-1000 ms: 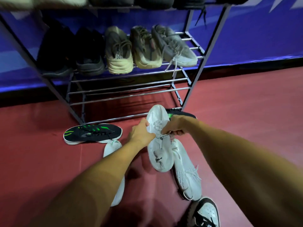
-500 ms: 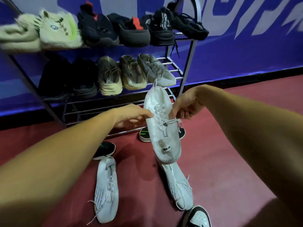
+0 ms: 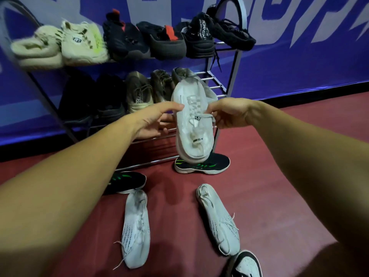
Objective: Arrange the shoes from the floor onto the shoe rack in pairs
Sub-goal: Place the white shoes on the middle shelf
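left hand [image 3: 153, 121], right hand [image 3: 229, 113] hold white shoe [image 3: 194, 136] | grey shoe [image 3: 180, 72] behind | green-black shoe [image 3: 211, 164] beneath

A blue wall [image 3: 289, 76] with big pale lettering [image 3: 327, 21] is running across the back. A black skirting [image 3: 24, 150] is edging its foot. A dark red floor [image 3: 299, 140] is lying below in dim light.

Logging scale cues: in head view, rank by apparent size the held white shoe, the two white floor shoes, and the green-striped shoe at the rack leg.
1. held white shoe, nearer the camera
2. left floor shoe and right floor shoe, alike
3. green-striped shoe, partly hidden
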Demonstrator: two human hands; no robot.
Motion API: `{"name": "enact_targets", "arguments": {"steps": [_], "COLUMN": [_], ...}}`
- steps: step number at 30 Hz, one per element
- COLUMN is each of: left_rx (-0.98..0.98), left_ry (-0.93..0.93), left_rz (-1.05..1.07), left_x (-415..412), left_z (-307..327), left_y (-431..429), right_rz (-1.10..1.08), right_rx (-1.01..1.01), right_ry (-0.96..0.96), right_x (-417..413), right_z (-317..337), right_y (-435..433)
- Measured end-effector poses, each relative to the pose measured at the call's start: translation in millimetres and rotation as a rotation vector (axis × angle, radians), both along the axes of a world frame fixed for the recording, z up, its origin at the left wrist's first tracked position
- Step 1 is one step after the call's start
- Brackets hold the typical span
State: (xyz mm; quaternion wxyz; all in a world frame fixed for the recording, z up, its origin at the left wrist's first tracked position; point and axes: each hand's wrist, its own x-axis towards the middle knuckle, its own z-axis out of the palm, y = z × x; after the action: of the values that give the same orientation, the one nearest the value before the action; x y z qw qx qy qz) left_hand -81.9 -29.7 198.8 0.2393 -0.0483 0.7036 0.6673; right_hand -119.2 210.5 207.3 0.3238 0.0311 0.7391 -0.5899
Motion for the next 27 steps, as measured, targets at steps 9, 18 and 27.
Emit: {"name": "enact_targets", "arguments": {"steps": [9, 18, 27], "left_rx": [0.11, 0.148, 0.279], "left_ry": [0.169, 0.186, 0.164], "left_rz": [0.172, 0.292, 0.36], "left_x": [-22, -48, -83], "left_z": [10, 15, 8], "left_y": [35, 94, 128], "right_rz": [-0.327, -0.558, -0.638], "right_rx": [0.012, -0.142, 0.111], "right_ry": [0.277, 0.427, 0.366], "right_x": [-22, -47, -62], "right_z": [10, -3, -12], "right_y": [6, 24, 33]}}
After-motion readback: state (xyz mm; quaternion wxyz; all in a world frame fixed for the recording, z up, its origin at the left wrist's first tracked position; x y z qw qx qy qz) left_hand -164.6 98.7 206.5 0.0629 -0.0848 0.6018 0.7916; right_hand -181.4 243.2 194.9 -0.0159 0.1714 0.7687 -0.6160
